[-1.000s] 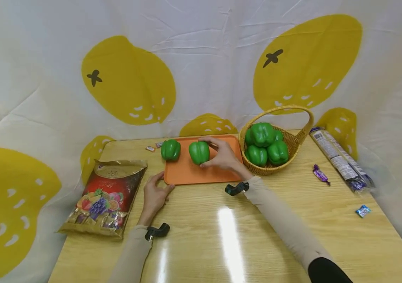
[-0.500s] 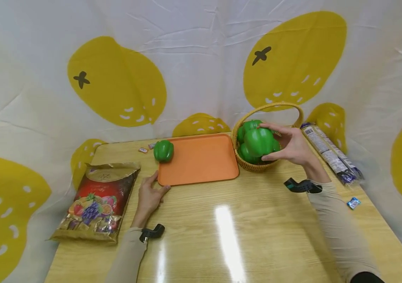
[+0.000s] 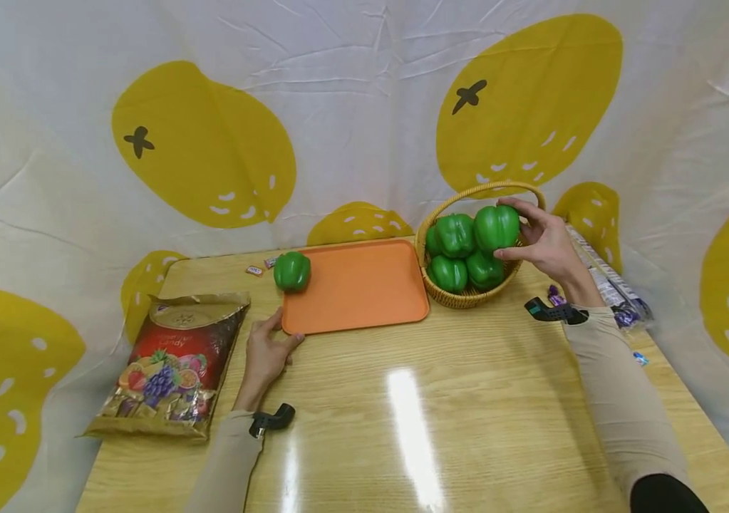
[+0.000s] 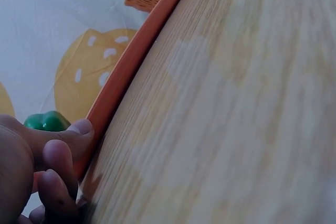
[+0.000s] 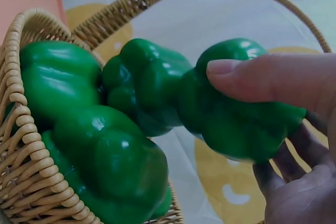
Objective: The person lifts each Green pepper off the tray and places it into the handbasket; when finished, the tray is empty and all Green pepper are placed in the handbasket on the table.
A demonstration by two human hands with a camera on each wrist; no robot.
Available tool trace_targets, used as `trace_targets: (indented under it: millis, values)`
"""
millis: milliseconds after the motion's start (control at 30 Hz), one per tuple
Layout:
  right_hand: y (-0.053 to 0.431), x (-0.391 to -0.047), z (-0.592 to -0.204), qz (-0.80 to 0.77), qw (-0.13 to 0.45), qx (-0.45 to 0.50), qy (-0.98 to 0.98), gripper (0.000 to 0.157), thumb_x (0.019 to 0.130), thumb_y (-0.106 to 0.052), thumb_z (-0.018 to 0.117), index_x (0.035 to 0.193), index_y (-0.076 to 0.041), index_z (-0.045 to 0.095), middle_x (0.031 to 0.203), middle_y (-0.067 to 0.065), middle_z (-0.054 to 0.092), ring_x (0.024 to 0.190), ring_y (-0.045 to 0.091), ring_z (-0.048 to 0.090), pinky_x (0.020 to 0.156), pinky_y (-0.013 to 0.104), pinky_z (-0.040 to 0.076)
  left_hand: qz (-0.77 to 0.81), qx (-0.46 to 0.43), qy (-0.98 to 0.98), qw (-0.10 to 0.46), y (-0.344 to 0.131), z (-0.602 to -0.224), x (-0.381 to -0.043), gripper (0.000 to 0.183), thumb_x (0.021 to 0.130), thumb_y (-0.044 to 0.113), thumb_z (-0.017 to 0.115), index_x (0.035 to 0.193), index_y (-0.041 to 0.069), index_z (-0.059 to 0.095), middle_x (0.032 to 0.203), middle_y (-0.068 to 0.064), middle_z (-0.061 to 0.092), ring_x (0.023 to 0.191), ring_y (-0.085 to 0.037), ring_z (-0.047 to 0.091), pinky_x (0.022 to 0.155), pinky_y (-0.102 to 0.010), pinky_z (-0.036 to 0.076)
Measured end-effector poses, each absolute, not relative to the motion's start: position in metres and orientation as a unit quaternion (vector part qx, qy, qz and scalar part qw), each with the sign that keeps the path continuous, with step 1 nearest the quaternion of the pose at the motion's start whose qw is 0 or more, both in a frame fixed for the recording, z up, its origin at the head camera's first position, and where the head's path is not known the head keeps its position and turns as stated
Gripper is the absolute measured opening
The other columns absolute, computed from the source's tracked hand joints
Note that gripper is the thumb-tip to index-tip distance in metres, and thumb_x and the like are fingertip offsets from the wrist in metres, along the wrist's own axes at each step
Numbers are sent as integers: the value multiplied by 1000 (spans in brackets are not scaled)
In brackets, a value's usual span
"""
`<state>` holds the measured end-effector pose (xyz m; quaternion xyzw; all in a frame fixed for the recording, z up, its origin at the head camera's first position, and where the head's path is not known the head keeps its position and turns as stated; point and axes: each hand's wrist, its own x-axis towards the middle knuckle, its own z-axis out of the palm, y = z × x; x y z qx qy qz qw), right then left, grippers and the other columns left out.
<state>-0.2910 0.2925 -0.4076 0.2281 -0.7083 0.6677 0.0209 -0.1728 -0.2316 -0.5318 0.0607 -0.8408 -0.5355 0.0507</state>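
Observation:
My right hand [image 3: 546, 242] grips a green bell pepper [image 3: 496, 227] between thumb and fingers, over the right side of the wicker basket [image 3: 463, 301]. In the right wrist view the thumb lies across this pepper [image 5: 241, 124], which overlaps another bell pepper [image 5: 149, 82] behind it. Several more green peppers fill the basket. At the front left corner of the orange tray [image 3: 358, 285], my left hand [image 3: 266, 356] holds the rim, its thumb [image 4: 81, 127] on the edge and other fingers curled. One bell pepper [image 3: 292, 271] sits at the tray's back left corner.
A red and gold candy bag [image 3: 168, 370] lies left of the tray. Small wrapped candies [image 3: 254, 271] lie behind it. Right of the basket are a long plastic package [image 3: 608, 285], a purple candy [image 3: 555, 296] and a blue candy [image 3: 640, 358]. The basket's handle [image 3: 479, 189] arches over the peppers.
My right hand has carried a bell pepper from the tray rightward to the basket, then up to its right side. The left hand stays at the tray corner.

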Motion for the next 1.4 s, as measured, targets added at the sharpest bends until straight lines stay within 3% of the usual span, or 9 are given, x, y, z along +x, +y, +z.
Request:
trace_targets:
  millis: [200,367,533,800,967,1100,1233,1300,1400]
  values:
    - [293,-298,-408,659,22,222,-718,86,72,25,73,147,1,41,151,17,33,133,19,46,97,19,53,-542,67,-836,47,-231,-530,-173,77,84,15,81,151,10,42,111,-16,46,40,-17,57,32,-34,50]
    - [294,-304,-411,615,3,193,-764,88,76,20,73,151,-7,36,153,15,30,134,18,45,91,15,54,-547,67,-833,45,-230,-529,-172,77,84,14,80,151,10,42,110,-17,45,40,-17,57,33,-35,51]
    - [292,-312,-417,586,4,186,-789,89,78,17,73,152,-10,32,153,14,31,137,24,41,94,15,52,-548,66,-832,50,-231,-530,-173,77,84,14,81,150,11,43,108,-16,45,40,-16,56,32,-35,51]
    - [292,-319,-428,590,16,184,-786,88,79,15,74,152,-12,33,153,11,34,132,14,42,96,13,48,-544,67,-834,54,-230,-531,-172,76,84,13,81,150,9,43,106,-17,45,40,-18,57,33,-33,52]
    - [291,-321,-430,566,3,180,-804,87,83,6,75,153,-18,29,153,9,32,132,17,42,91,14,49,-539,64,-837,62,-231,-531,-172,76,83,13,81,149,7,44,105,-17,45,41,-17,57,33,-32,52]
    - [286,-320,-428,546,-6,163,-822,90,84,2,75,155,-20,23,153,11,30,134,28,40,100,36,49,-540,65,-837,61,-232,-531,-172,76,83,14,81,149,8,44,105,-17,45,41,-17,57,34,-31,52]
    - [286,-322,-434,547,-18,146,-824,94,85,2,74,157,-19,17,153,16,28,137,39,36,105,60,40,-545,67,-834,53,-231,-529,-171,77,83,13,81,150,9,43,106,-17,45,41,-18,57,34,-31,52]
    - [287,-322,-435,552,-28,138,-822,95,86,1,73,158,-19,15,152,18,27,137,41,36,106,62,39,-548,67,-832,53,-230,-529,-171,77,83,12,81,150,8,43,105,-17,45,41,-19,57,34,-31,52]
    - [290,-326,-442,543,-30,128,-829,95,88,-6,73,158,-26,12,152,16,28,134,37,40,101,54,44,-547,68,-832,56,-230,-530,-171,77,83,12,81,149,7,43,105,-17,45,41,-19,57,33,-31,52]
